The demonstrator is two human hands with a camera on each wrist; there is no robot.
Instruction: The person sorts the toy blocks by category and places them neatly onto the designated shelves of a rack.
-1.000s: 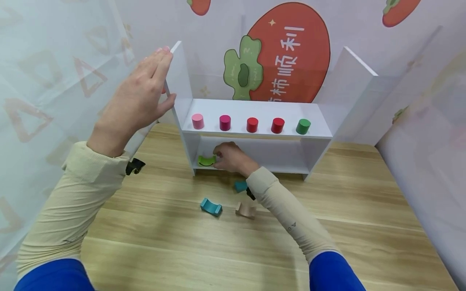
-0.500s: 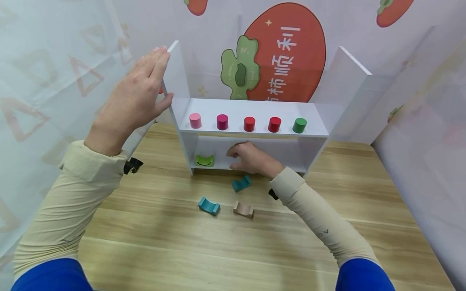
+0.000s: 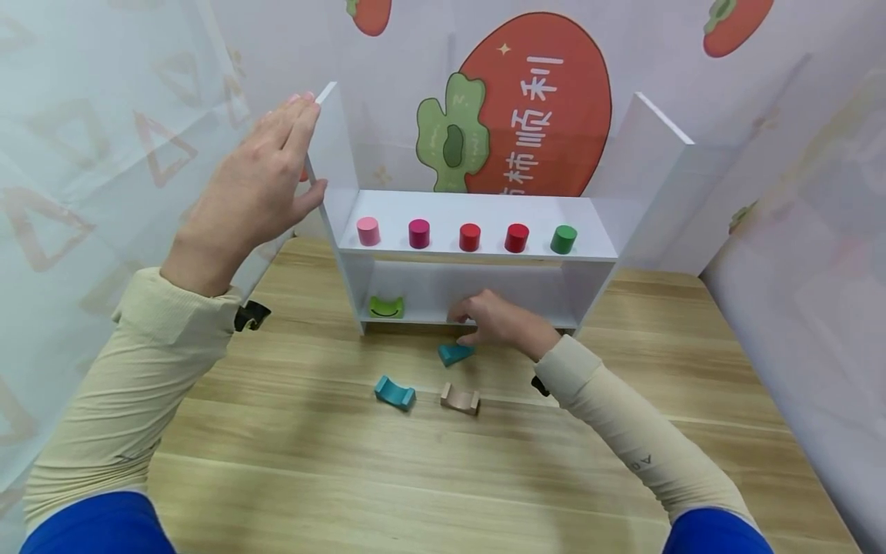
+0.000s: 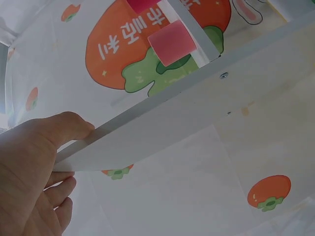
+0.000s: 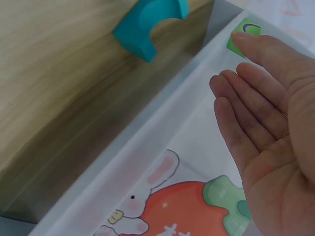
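My left hand (image 3: 252, 173) holds the upper left side panel of a white two-tier shelf (image 3: 334, 154). In the left wrist view the thumb lies on the panel's edge and the other fingers go behind it. My right hand (image 3: 501, 323), holding nothing, hovers at the lower tier's front edge, over a teal block with a curved hollow (image 3: 454, 355). The right wrist view shows its fingers loosely bent and that teal block (image 5: 142, 27) apart from them. A green curved block with a smile line (image 3: 386, 308) stands at the left end of the lower tier.
On the upper board stand several small cylinders: pink (image 3: 368, 231), magenta (image 3: 418, 233), red (image 3: 470, 237), another red (image 3: 516, 238) and green (image 3: 564, 239). A second teal curved block (image 3: 395, 393) and a wood-coloured one (image 3: 460, 399) lie on the wooden table (image 3: 311, 477).
My right hand has let go of the green curved block and moved right, then down towards the near teal block. The left hand stays on the panel.
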